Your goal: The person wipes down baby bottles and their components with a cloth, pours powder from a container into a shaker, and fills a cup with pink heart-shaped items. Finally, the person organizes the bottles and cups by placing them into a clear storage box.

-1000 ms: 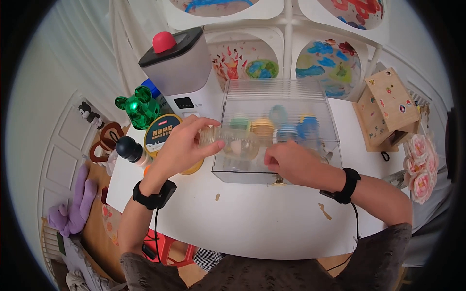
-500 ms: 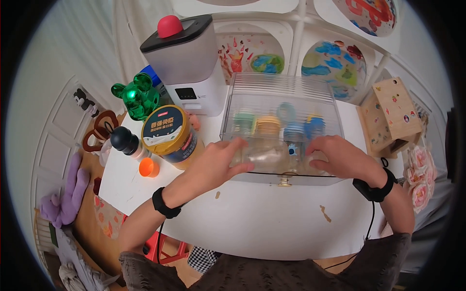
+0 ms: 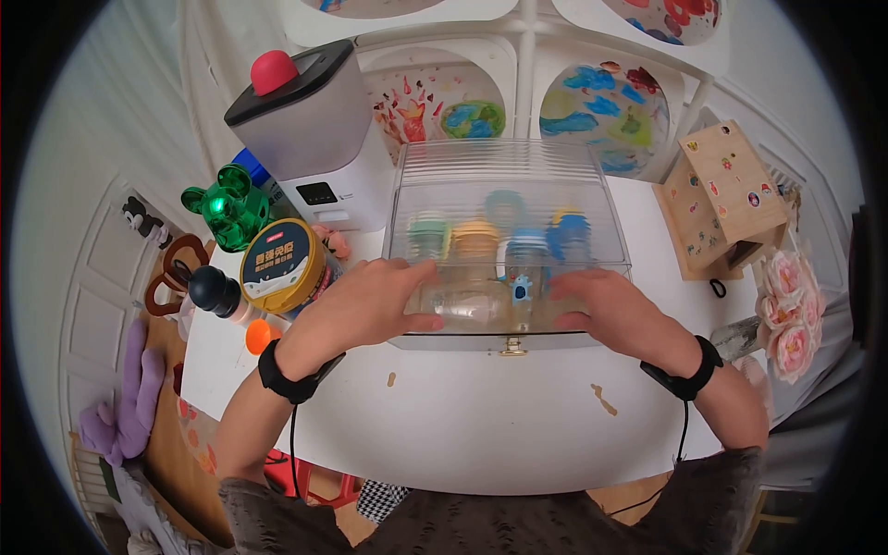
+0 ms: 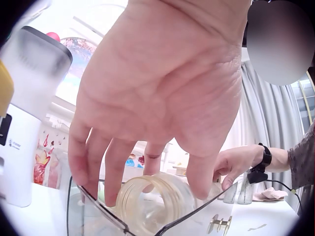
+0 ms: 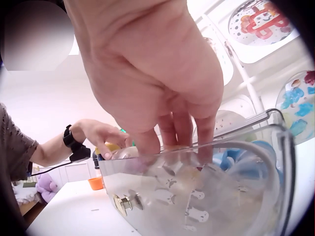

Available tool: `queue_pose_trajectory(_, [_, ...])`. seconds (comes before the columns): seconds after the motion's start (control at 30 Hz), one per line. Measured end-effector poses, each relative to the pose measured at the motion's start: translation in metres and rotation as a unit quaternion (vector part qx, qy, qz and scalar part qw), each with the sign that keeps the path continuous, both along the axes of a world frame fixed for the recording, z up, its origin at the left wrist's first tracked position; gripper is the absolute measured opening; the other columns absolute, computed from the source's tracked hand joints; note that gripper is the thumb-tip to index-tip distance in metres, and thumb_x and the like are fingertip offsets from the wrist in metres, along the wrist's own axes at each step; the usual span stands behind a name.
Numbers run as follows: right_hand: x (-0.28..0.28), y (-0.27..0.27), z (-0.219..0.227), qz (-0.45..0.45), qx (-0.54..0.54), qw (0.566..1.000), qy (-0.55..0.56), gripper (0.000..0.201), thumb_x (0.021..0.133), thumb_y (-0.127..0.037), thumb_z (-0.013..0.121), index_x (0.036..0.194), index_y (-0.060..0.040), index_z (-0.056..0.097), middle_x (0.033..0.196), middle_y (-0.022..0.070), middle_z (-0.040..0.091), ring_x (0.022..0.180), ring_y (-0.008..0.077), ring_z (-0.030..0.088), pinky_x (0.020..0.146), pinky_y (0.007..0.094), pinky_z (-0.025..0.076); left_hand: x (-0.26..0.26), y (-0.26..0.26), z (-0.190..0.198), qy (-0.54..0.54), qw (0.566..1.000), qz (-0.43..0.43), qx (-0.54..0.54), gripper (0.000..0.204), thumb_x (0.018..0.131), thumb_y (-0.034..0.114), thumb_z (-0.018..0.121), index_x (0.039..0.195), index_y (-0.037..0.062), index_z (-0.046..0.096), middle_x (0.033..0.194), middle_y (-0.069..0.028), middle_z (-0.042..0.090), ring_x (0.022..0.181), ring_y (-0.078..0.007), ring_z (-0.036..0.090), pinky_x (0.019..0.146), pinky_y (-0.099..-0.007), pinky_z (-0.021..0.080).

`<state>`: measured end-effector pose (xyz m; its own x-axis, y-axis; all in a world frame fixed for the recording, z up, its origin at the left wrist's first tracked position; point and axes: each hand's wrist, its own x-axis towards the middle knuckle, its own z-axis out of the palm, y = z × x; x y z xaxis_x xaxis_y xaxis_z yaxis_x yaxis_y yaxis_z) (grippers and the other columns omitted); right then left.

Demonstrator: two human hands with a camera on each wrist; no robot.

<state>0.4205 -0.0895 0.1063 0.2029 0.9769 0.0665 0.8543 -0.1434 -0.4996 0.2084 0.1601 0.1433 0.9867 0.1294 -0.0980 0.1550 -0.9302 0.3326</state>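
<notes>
A clear case [image 3: 564, 340] with its transparent lid [image 3: 499, 162] tipped back stands on the white table. Low in it lies a clear wide-necked bottle [image 4: 181, 199], mouth uncovered. My left hand [image 3: 375, 298] reaches over the case's front left and grips this bottle, thumb on one side, fingers on the other. My right hand [image 3: 615, 307] dips its fingers [image 5: 203, 132] inside the right end; I cannot tell whether they hold anything. White bear prints [image 5: 198, 214] show through the wall below them. Behind stand several bottles with coloured tops, among them a blue one [image 3: 569, 236].
On the left are a tub with a yellow lid [image 3: 277, 268], an orange cup [image 3: 263, 337], a dark-topped bottle [image 3: 213, 291], a green shiny bear [image 3: 227, 208] and a white appliance [image 3: 342, 190]. A wooden house [image 3: 731, 199] and pink flowers [image 3: 791, 314] stand right.
The left hand has brought the clear bottle down from above the case into it. The right hand has moved right and its fingers now reach inside. The head view has shifted slightly.
</notes>
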Motion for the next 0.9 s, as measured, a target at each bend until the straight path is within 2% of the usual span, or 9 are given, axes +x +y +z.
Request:
queue_pose_trajectory(0.07, [-0.001, 0.008, 0.006, 0.002, -0.034, 0.999, -0.012, 0.034, 0.084, -0.017, 0.079, 0.110, -0.0018, 0.065, 0.111, 0.0175, 0.069, 0.104, 0.0392, 0.064, 0.090, 0.0443, 0.051, 0.002, -0.003, 0.001, 0.036, 0.999, -0.013, 0.018, 0.049, 0.089, 0.041, 0.075, 0.117, 0.0037, 0.059, 0.107, -0.0239, 0.069, 0.097, -0.0406, 0.067, 0.084, -0.0453, 0.052])
queue_pose_trajectory(0.33, [0.006, 0.003, 0.020, 0.005, -0.063, 0.998, -0.009, 0.041, 0.085, -0.023, 0.079, 0.112, 0.0002, 0.059, 0.101, 0.0208, 0.067, 0.098, 0.0411, 0.063, 0.083, 0.0463, 0.051, 0.004, -0.005, -0.011, 0.005, 1.000, -0.008, -0.011, 0.054, 0.089, 0.049, 0.073, 0.117, 0.0042, 0.060, 0.107, -0.0242, 0.068, 0.098, -0.0413, 0.067, 0.086, -0.0455, 0.052])
queue_pose_trajectory(0.47, [0.014, -0.015, 0.025, -0.031, -0.011, 0.999, 0.005, 0.037, 0.086, -0.024, 0.079, 0.106, 0.0011, 0.061, 0.099, 0.0189, 0.067, 0.097, 0.0383, 0.064, 0.082, 0.0448, 0.052, -0.002, -0.004, -0.014, -0.044, 0.999, -0.016, 0.009, 0.064, 0.086, 0.058, 0.070, 0.120, 0.0052, 0.062, 0.101, -0.0219, 0.069, 0.094, -0.0420, 0.067, 0.086, -0.0502, 0.051])
queue_pose_trajectory(0.53, [0.016, -0.021, 0.025, -0.044, 0.006, 0.999, 0.000, 0.033, 0.087, -0.023, 0.078, 0.103, 0.0016, 0.063, 0.098, 0.0182, 0.067, 0.096, 0.0376, 0.064, 0.083, 0.0445, 0.052, -0.004, -0.011, -0.004, -0.040, 0.999, 0.001, 0.031, 0.063, 0.085, 0.057, 0.071, 0.121, 0.0051, 0.063, 0.102, -0.0212, 0.069, 0.096, -0.0411, 0.067, 0.087, -0.0491, 0.051])
queue_pose_trajectory(0.6, [0.018, -0.028, 0.030, -0.126, -0.005, 0.992, 0.027, 0.028, 0.088, -0.022, 0.077, 0.100, 0.0015, 0.067, 0.104, 0.0167, 0.069, 0.101, 0.0364, 0.065, 0.087, 0.0440, 0.053, -0.003, -0.019, -0.002, -0.036, 0.998, 0.015, 0.050, 0.063, 0.085, 0.055, 0.072, 0.121, 0.0050, 0.064, 0.103, -0.0205, 0.069, 0.098, -0.0401, 0.067, 0.087, -0.0479, 0.051])
queue_pose_trajectory(0.63, [0.019, -0.031, 0.027, -0.129, -0.007, 0.991, 0.026, 0.028, 0.088, -0.022, 0.077, 0.100, 0.0015, 0.067, 0.104, 0.0167, 0.069, 0.101, 0.0364, 0.065, 0.087, 0.0440, 0.053, -0.003, -0.025, -0.006, -0.086, 0.992, 0.006, 0.094, 0.061, 0.084, 0.050, 0.075, 0.124, 0.0058, 0.062, 0.110, -0.0190, 0.068, 0.102, -0.0389, 0.065, 0.091, -0.0463, 0.050])
queue_pose_trajectory(0.7, [0.020, -0.035, 0.017, -0.043, 0.004, 0.997, -0.064, 0.030, 0.090, -0.024, 0.075, 0.102, 0.0024, 0.071, 0.112, 0.0167, 0.070, 0.106, 0.0367, 0.064, 0.093, 0.0435, 0.053, 0.007, -0.036, -0.011, -0.134, 0.982, -0.008, 0.133, 0.059, 0.084, 0.044, 0.077, 0.126, 0.0066, 0.061, 0.116, -0.0176, 0.066, 0.106, -0.0377, 0.064, 0.094, -0.0448, 0.048])
queue_pose_trajectory(0.8, [0.017, -0.031, 0.016, 0.006, -0.009, 0.995, -0.103, 0.040, 0.091, -0.030, 0.073, 0.113, 0.0032, 0.069, 0.119, 0.0177, 0.069, 0.111, 0.0379, 0.063, 0.097, 0.0437, 0.052, 0.024, -0.063, -0.021, -0.142, 0.986, -0.051, 0.066, 0.058, 0.082, 0.042, 0.078, 0.128, 0.0101, 0.062, 0.127, -0.0146, 0.061, 0.117, -0.0336, 0.058, 0.096, -0.0436, 0.048])
queue_pose_trajectory(0.9, [0.013, -0.022, 0.021, -0.006, -0.060, 0.996, -0.065, 0.048, 0.091, -0.035, 0.073, 0.120, 0.0035, 0.065, 0.118, 0.0199, 0.068, 0.110, 0.0391, 0.063, 0.096, 0.0451, 0.051, 0.038, -0.075, -0.034, -0.178, 0.973, -0.110, 0.096, 0.056, 0.083, 0.043, 0.078, 0.127, 0.0137, 0.063, 0.134, -0.0134, 0.056, 0.127, -0.0347, 0.049, 0.100, -0.0461, 0.045])
